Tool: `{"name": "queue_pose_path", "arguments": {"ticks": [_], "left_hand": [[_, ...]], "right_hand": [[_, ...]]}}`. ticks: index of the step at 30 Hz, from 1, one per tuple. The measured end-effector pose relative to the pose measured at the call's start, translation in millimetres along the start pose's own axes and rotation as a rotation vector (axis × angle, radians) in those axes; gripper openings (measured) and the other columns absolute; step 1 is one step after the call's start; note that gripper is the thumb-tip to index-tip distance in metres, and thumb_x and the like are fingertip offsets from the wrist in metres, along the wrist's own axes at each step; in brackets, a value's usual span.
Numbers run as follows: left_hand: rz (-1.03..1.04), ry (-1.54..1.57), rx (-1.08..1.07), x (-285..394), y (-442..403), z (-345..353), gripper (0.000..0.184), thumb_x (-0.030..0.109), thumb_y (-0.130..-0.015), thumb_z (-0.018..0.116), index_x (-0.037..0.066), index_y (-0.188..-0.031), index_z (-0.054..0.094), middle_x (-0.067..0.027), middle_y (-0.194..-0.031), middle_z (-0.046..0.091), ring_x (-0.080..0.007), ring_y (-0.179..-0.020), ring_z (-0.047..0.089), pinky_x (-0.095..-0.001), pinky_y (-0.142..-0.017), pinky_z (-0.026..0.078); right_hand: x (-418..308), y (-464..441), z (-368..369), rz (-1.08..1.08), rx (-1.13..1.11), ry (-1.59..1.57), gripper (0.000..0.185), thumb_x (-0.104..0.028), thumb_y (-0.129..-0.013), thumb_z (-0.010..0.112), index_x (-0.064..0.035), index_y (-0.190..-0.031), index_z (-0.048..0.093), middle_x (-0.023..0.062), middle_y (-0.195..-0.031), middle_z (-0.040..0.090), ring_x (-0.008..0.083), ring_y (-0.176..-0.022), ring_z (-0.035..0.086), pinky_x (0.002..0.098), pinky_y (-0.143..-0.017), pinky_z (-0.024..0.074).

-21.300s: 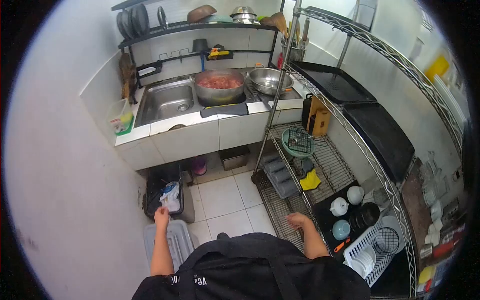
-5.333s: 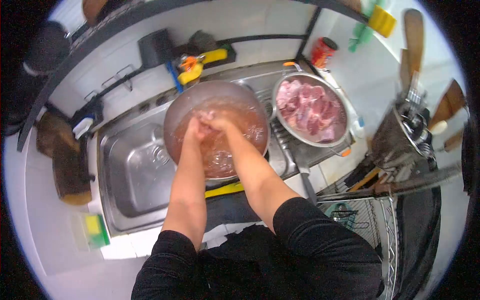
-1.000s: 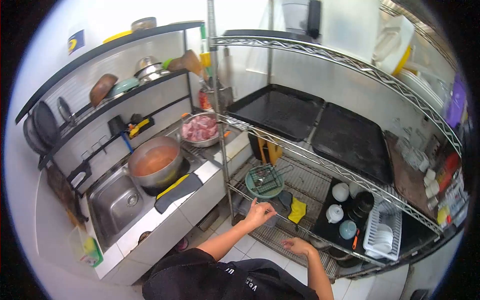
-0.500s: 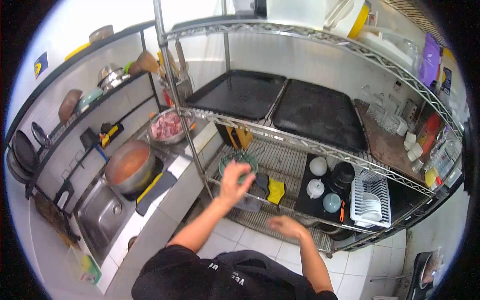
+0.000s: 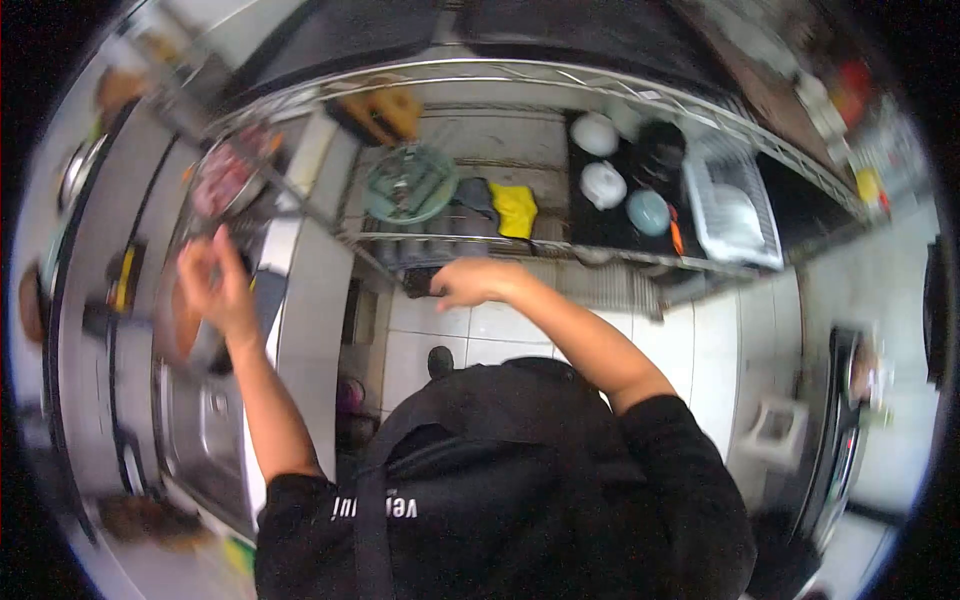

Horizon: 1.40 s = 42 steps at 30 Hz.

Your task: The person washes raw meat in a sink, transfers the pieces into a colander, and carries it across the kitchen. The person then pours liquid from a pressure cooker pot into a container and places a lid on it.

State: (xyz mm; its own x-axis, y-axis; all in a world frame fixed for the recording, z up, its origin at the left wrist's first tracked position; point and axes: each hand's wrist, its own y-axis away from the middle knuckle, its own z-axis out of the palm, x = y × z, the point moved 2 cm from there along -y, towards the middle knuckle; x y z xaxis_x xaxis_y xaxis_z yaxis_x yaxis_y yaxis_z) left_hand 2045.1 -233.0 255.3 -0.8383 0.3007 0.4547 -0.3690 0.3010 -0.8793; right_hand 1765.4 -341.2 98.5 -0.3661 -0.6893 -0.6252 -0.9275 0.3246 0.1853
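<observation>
My left hand [image 5: 215, 285] is raised over the counter by the sink, thumb stretched out and fingers loosely curled, with nothing visible in it. Behind and below it is a big pot [image 5: 180, 325] with reddish-brown contents, blurred and partly covered by the hand. A bowl of raw meat [image 5: 228, 180] stands just beyond. My right hand [image 5: 475, 283] hangs in front of the wire shelf, fingers bent loosely and apparently holding nothing. Close to its fingertips in the view is a dark object [image 5: 420, 281] that I cannot make out. A green bowl [image 5: 440, 195] sits on the shelf above.
A yellow cloth [image 5: 514, 210] and a grey one lie on the wire shelf. To their right are white bowls [image 5: 595, 133], a light-blue bowl [image 5: 648, 212] and a dish rack [image 5: 735, 225]. The sink [image 5: 205, 425] is at left. A white stool-like object [image 5: 775, 430] stands at right.
The view has tipped downward and turned. My left hand has moved from before the green bowl to the left, over the pot. My right hand has moved left, towards the shelf's left end.
</observation>
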Motion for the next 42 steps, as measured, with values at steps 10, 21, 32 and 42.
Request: {"name": "queue_pose_path", "arguments": {"ticks": [10, 21, 32, 42], "left_hand": [[0.197, -0.013, -0.043, -81.6, -52.1, 52.0, 0.026, 0.003, -0.084, 0.065, -0.001, -0.106, 0.051, -0.0084, -0.098, 0.053, -0.0169, -0.09, 0.051, -0.0278, -0.079, 0.043], [0.741, -0.339, 0.236, -36.7, -239.2, 9.5, 0.02, 0.007, -0.076, 0.067, 0.007, -0.093, 0.058, -0.0063, -0.086, 0.061, -0.0212, -0.087, 0.059, -0.0395, -0.088, 0.044], [0.578, -0.793, 0.209, -197.2, -510.6, -29.0, 0.01, 0.013, -0.082, 0.058, 0.008, -0.085, 0.065, -0.0126, -0.088, 0.065, -0.0312, -0.089, 0.06, -0.0408, -0.079, 0.048], [0.141, -0.976, 0.038, -210.1, -632.1, -18.5, 0.028, 0.011, -0.087, 0.041, 0.002, -0.097, 0.066, -0.02, -0.104, 0.063, -0.0338, -0.096, 0.062, -0.0421, -0.084, 0.05]], "right_hand": [[-24.1, -112.9, -4.8, 0.101, -0.139, -0.008, 0.045, -0.036, -0.082, 0.061, -0.0037, -0.114, 0.059, 0.0178, -0.109, 0.062, 0.035, -0.102, 0.058, 0.0426, -0.087, 0.0457], [-12.5, -68.0, -71.7, 0.023, 0.244, -0.312, 0.03, -0.02, -0.091, 0.055, -0.0024, -0.115, 0.059, 0.0082, -0.089, 0.067, 0.0124, -0.077, 0.061, 0.028, -0.072, 0.0491], [-59.0, -136.7, -77.1, -0.003, 0.016, -0.243, 0.033, -0.026, -0.09, 0.057, -0.0053, -0.115, 0.059, 0.0132, -0.091, 0.067, 0.0205, -0.081, 0.064, 0.0322, -0.074, 0.0486], [-231.3, -217.1, -197.7, -0.498, 0.545, -0.048, 0.028, -0.02, -0.088, 0.059, -0.0047, -0.11, 0.061, 0.0158, -0.094, 0.064, 0.0313, -0.085, 0.061, 0.037, -0.077, 0.0495]]}}
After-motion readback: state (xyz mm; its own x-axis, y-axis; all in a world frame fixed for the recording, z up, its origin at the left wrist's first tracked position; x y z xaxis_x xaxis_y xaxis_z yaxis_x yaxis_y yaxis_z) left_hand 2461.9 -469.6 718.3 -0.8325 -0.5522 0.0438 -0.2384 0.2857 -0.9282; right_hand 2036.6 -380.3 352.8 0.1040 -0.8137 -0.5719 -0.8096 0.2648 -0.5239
